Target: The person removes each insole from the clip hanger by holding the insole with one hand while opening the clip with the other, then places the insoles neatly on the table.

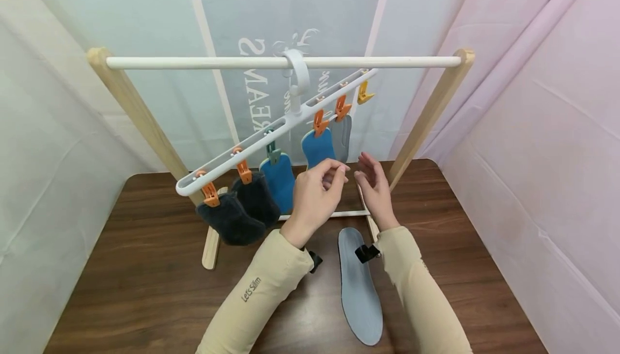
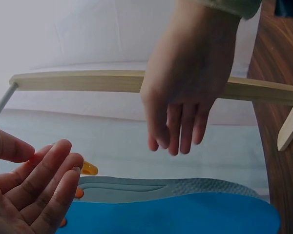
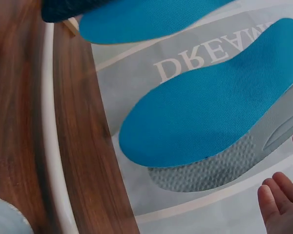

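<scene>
My left hand [image 1: 315,195] is raised in front of the hanging insoles, fingers loosely bent and thumb near the fingertips, with nothing visible between them. To its right is my right hand [image 1: 377,190], fingers relaxed and nothing in them. Behind the hands, a blue insole [image 1: 318,147] and a grey insole [image 1: 343,136] hang from orange clips [image 1: 319,124] on a white clip hanger [image 1: 290,122]. The right wrist view shows the blue insole [image 3: 205,112] overlapping the grey one [image 3: 200,178]. An unused yellow clip [image 1: 364,94] dangles at the hanger's far end.
Two dark insoles [image 1: 230,219] and another blue insole [image 1: 280,182], held by a green clip [image 1: 273,152], hang at the left. The hanger hooks over a white rod [image 1: 194,63] on a wooden stand [image 1: 426,112]. A loose grey insole [image 1: 358,289] lies on the brown table [image 1: 145,289].
</scene>
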The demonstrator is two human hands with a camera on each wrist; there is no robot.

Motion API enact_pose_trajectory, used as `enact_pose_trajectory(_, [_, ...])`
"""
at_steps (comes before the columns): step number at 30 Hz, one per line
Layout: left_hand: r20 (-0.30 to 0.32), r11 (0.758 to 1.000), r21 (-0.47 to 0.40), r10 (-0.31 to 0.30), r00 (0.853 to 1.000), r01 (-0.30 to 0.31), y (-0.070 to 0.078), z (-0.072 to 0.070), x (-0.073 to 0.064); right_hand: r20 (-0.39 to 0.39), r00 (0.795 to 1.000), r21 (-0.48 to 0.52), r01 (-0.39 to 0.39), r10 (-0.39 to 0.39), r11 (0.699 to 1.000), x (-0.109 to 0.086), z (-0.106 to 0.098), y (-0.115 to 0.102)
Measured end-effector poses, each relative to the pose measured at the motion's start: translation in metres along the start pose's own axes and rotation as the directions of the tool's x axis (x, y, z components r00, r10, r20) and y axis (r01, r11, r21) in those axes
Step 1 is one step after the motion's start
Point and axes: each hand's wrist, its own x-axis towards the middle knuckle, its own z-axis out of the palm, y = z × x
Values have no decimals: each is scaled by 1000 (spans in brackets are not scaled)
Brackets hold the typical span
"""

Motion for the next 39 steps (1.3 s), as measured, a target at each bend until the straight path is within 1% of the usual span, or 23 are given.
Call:
enact_pose_trajectory(4, [-3, 1000, 1, -2, 1000, 2, -2, -1, -1, 36, 999, 18, -2, 1, 1000, 12, 4, 4])
enact_pose_trajectory(8, [-1, 1000, -6, -2, 1000, 2, -3, -2, -1, 51, 999, 15, -1, 0, 1000, 25, 6, 21])
enact_pose_trajectory(11, [-1, 1000, -5, -5, 1000, 5, -4, -3, -1, 68, 997, -1, -21, 21, 1000, 35, 9, 31])
enact_pose_trajectory(13, [-1, 1000, 1, -6, 1000, 6, -4, -3, -1, 89, 995, -1, -44, 43, 999, 41, 12, 27])
enact_pose_trajectory(16, [4, 1000, 7, -6, 1000, 6, -5, -3, -2, 121, 990, -4, -71, 71, 997, 46, 17, 14])
enact_pose_trajectory(19, [8, 1000, 17, -6, 1000, 6, -6, -3, -3, 149, 987, -20, -53, 55, 998, 50, 22, 0])
enact_pose_trajectory(21, [6, 1000, 22, -6, 1000, 5, -6, -3, -3, 166, 985, -31, -44, 48, 999, 53, 24, -2])
enact_pose_trajectory(25, [-1, 1000, 24, -3, 1000, 3, -8, -4, -3, 197, 977, -12, -83, 84, 996, 64, 26, 4])
enact_pose_trajectory(28, [0, 1000, 23, -5, 1000, 5, -8, -5, -4, 193, 975, -13, -106, 107, 994, 75, 29, 12])
enact_pose_trajectory(32, [3, 1000, 29, -8, 1000, 8, -9, -6, -5, 150, 985, -29, -80, 84, 996, 85, 35, 17])
enact_pose_trajectory(36, [-3, 1000, 30, -2, 1000, 2, -10, -7, -5, 120, 990, -17, -71, 73, 997, 87, 38, 16])
enact_pose_trajectory(39, [-13, 1000, 30, -3, 1000, 3, -9, -9, -5, 113, 989, -9, -96, 96, 995, 85, 38, 15])
